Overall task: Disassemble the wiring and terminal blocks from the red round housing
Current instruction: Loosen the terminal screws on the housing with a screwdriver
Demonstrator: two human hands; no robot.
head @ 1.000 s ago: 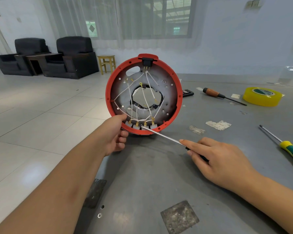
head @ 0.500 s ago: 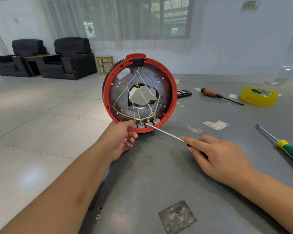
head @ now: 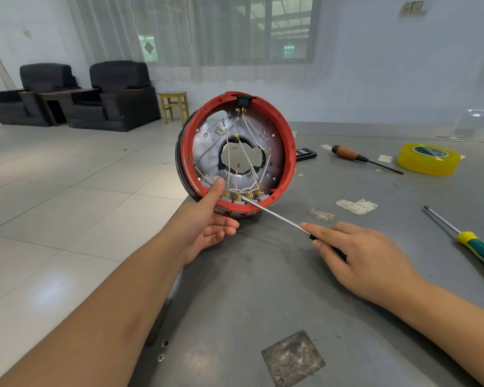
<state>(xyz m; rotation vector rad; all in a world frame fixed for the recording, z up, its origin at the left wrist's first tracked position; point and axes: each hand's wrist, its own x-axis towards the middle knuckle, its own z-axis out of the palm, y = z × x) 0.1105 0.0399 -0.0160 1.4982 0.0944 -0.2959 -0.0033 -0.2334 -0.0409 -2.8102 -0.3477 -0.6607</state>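
The red round housing stands on edge at the table's left side, its open face toward me. Inside, white wires run from a black connector at the top down to grey terminal blocks with brass lugs along the bottom rim. My left hand grips the lower left rim, thumb pressed inside the plate. My right hand holds a thin screwdriver whose tip touches the terminal blocks.
On the grey table lie a brown-handled screwdriver, a yellow tape roll, a green-yellow screwdriver, a small black device and paper scraps. The table's left edge drops to tiled floor; armchairs stand far left.
The housing has turned so its face angles more to the right, and my left thumb has moved inside the rim. The screwdriver tip stays at the terminal blocks.
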